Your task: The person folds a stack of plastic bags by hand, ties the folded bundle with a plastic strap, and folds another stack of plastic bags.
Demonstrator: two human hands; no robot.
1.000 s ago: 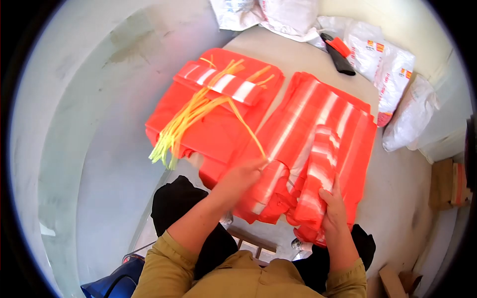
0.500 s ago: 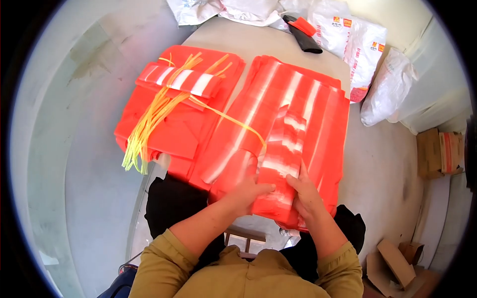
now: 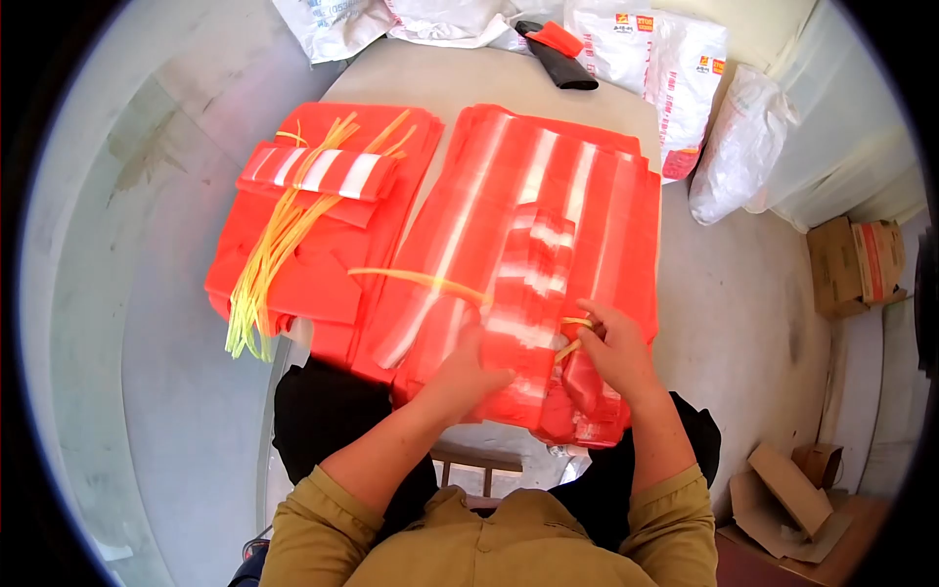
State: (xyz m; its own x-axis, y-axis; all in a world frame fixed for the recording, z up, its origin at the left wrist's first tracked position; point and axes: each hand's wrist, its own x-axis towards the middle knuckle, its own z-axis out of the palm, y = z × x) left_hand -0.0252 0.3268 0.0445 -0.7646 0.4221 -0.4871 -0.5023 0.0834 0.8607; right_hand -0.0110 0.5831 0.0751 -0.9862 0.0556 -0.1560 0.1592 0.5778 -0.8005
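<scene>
A folded bundle of red-and-white striped plastic bags (image 3: 528, 328) lies on top of a wide stack of the same bags (image 3: 611, 235). My left hand (image 3: 468, 377) grips the bundle's left edge, thumb on top; its other fingers are blurred and partly hidden. A yellow tie strip (image 3: 421, 279) reaches the bundle from the left, and yellow strip also shows at its right side. There, my right hand (image 3: 618, 354) pinches the strip between thumb and fingers. To the left, a bunch of yellow strips (image 3: 284, 245) lies across another folded striped bundle (image 3: 318, 171).
More red bags (image 3: 328, 274) form a pile at the left of the table (image 3: 421, 73). White printed sacks (image 3: 685, 93) and a black roll with a red piece (image 3: 562, 64) are at the back. Cardboard boxes (image 3: 849, 269) stand at the right.
My right hand has gone from gripping the bundle's right edge to pinching yellow strip beside it. The strip at the left has swung lower. The view has shifted slightly.
</scene>
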